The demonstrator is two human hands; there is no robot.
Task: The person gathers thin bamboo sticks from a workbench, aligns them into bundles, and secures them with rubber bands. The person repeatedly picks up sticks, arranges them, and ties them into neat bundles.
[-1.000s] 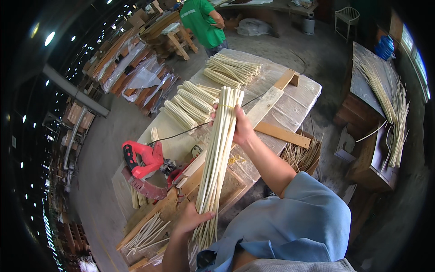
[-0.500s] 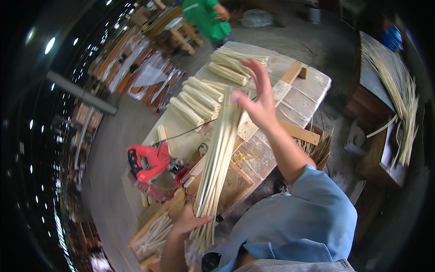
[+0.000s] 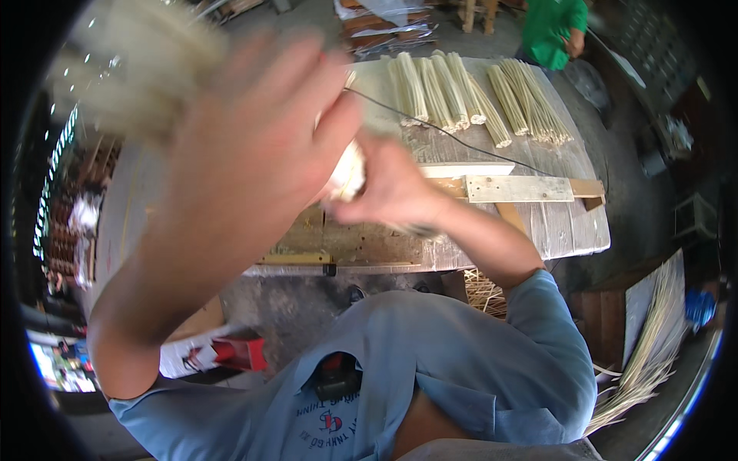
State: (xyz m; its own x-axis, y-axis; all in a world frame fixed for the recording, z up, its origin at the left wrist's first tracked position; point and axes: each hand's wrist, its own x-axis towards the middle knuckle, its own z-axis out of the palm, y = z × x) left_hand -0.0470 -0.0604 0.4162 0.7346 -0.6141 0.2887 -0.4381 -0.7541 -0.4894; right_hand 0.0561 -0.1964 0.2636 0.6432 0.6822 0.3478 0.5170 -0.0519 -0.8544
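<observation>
Lifted close to the camera, my left hand (image 3: 254, 131) is smeared by motion, its fingers bent around a bundle of pale thin sticks (image 3: 142, 65). The bundle slants up to the left, and its far part is badly blurred. My right hand (image 3: 396, 180) is closed around the lower end, where the cut tips show between both hands. Below them lies the worktable (image 3: 553, 230), with a wooden board (image 3: 384, 250) at its near edge. My left hand and forearm hide much of the table's left side.
Several similar bundles (image 3: 438, 92) lie along the table's far side, near a black cable (image 3: 453, 137). A wooden strip jig (image 3: 519, 189) stands on the right. Loose long sticks (image 3: 646, 346) rest on a side bench. A person in green (image 3: 553, 34) stands beyond.
My view has turned left. The bundle has swung up from upright to slanting left, close to the camera. My right hand, open before, has closed on its end; the red power saw is out of sight.
</observation>
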